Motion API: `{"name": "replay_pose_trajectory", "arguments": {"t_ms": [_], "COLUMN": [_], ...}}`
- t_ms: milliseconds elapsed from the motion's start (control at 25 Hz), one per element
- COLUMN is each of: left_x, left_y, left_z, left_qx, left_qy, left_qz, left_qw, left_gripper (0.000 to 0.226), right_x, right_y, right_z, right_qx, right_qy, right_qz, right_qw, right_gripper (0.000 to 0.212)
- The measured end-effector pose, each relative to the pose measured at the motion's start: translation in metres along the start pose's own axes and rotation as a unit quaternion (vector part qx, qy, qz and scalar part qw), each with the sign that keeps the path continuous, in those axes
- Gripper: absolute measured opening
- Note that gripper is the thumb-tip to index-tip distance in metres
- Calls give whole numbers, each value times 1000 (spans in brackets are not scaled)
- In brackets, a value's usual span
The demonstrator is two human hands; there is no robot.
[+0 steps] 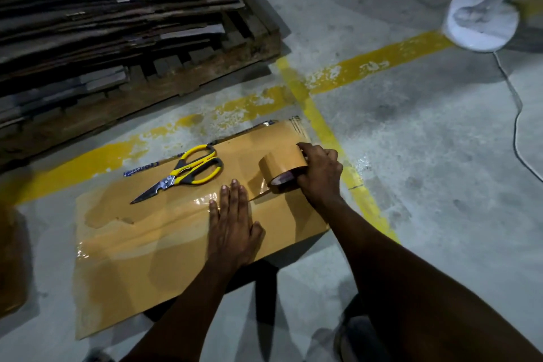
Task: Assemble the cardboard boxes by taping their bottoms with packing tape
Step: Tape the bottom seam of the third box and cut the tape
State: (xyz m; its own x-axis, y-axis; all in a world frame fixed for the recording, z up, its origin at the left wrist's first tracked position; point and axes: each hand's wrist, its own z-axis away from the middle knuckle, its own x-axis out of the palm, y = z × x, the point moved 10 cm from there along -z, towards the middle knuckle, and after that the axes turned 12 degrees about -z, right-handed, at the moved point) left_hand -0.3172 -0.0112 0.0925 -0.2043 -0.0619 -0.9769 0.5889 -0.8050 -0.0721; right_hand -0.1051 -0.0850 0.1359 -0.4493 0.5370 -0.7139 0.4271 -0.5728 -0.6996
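head view: the cardboard box (176, 244) lies on the concrete floor (411, 156). the left hand (232, 226) presses flat on its taped seam, fingers straight. the right hand (318, 173) grips the tape roll (282, 166) standing on the box; scissors (188, 172) lie beside it.

floor: grey concrete floor (411, 156), blotchy | markings: chipped yellow lines (373, 60) crossing mid-frame | top left: wooden pallet (205, 73) under a pile of flat cardboard sheets (102, 23) | top right: white fan base (482, 29), cord (517, 114) trailing down | light: dim, far-left corner dark
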Motion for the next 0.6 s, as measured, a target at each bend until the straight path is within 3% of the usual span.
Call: {"name": "replay_pose_trajectory", "arguments": {"t_ms": [160, 280, 360, 600], "left_x": [4, 10, 9, 3], "left_y": [4, 0, -2, 2], "left_z": [-4, 0, 0, 0], "left_qx": [-5, -2, -3, 7], "left_qy": [-11, -21, -15, -5], "left_qz": [2, 9, 10, -9], "left_qw": [1000, 1000, 1000, 1000], "left_gripper": [83, 83, 82, 81], "right_x": [-4, -38, -50, -27], "right_y": [2, 12, 20, 51], "right_z": [0, -6, -11, -9], "right_qx": [-10, -3, 1, 130], "right_qy": [-1, 90, 109, 69], "right_qz": [-20, -60, -45, -155], "right_qw": [1000, 994, 993, 977], "right_gripper": [62, 61, 62, 49]}}
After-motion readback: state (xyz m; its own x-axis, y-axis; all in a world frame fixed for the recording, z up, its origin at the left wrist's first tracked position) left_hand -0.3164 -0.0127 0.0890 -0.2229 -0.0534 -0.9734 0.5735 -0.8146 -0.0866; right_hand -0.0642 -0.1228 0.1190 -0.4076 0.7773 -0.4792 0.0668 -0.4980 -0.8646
